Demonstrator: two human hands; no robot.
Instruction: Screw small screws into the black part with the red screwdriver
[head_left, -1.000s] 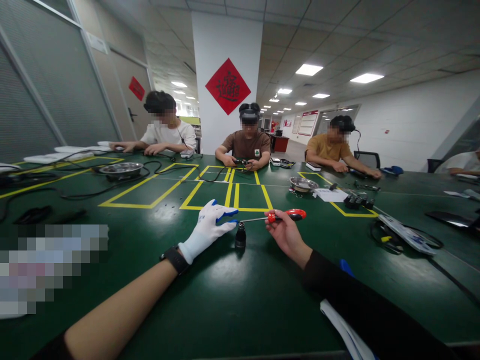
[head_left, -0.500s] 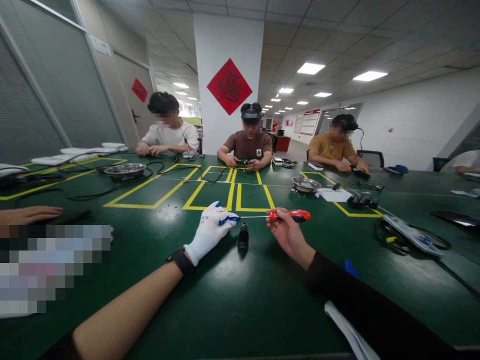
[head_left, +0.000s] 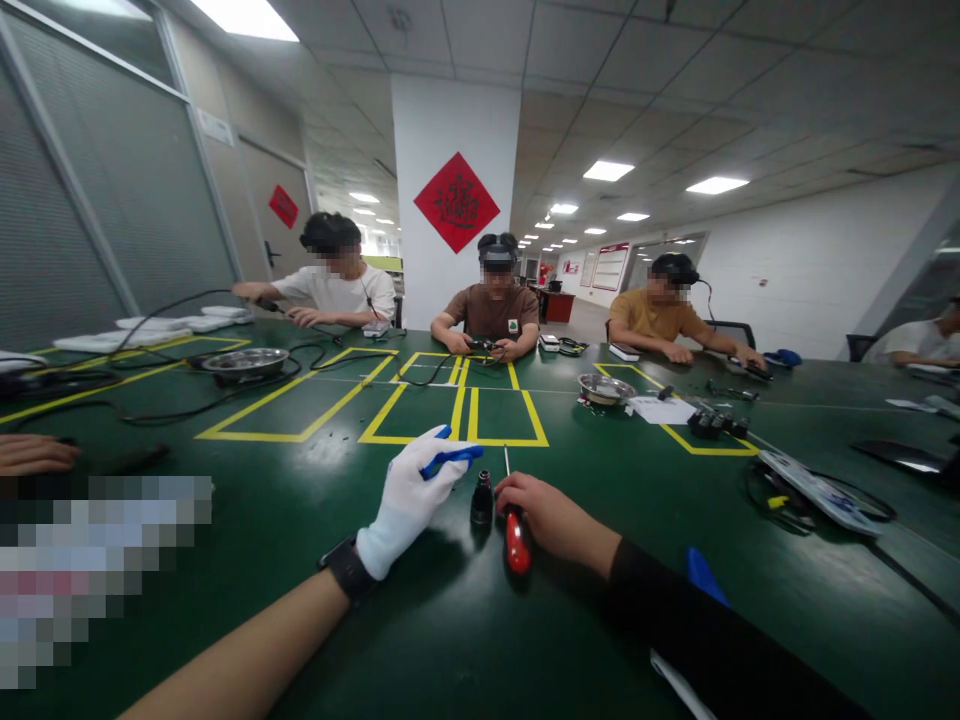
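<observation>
At the middle of a green table [head_left: 420, 640], the person's left hand [head_left: 409, 485], in a white glove with blue-coated fingertips, is held with thumb and fingers apart and nothing visible between them. Just to its right, a black tapered cylinder [head_left: 481, 502] stands upright on the table, apart from both hands. Next comes a red-handled screwdriver [head_left: 517, 545], its shaft pointing away from the person; the bare right hand [head_left: 551, 512] has its fingers closed around the shaft end of the handle. Whether the screwdriver also rests on the table cannot be told.

Around them, from the left: another person's hand [head_left: 37, 455] at the edge of view, a blurred-out object [head_left: 90, 570], a metal bowl [head_left: 246, 357] among black cables, and yellow tape outlines [head_left: 251, 437] beyond the hands. Rightward are a second metal bowl [head_left: 606, 383], white paper [head_left: 660, 410], black blocks [head_left: 716, 424] and, beside the right sleeve, a blue object [head_left: 703, 573].

Three people sit along the far edge, with another partly visible at far right. Green tabletop spreads between the two forearms, toward the bottom of the view.
</observation>
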